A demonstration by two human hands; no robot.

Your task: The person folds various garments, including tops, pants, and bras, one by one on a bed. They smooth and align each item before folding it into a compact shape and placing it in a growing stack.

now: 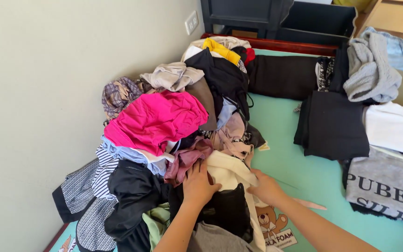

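Cream garment [229, 170], lower centre of frame, atop the clothes pile [164, 140]: soft, light, limp; likely best gathered at an edge. Left hand [198, 186] flat, fingers spread, pressing a black top [227, 210]. Right hand [266, 186] loosely curled on the cream edge; grip unclear.

This is looking like a bedroom in a home: a big pile of clothes [173, 135] is lying on a green mattress [304, 177] beside a wall [38, 93].

Bright pink top [157, 119] crowns the pile; cream cloth [227, 170], black garment [229, 210], mint-green bed [299, 175], grey lettered shirt [388, 184] at its right edge.
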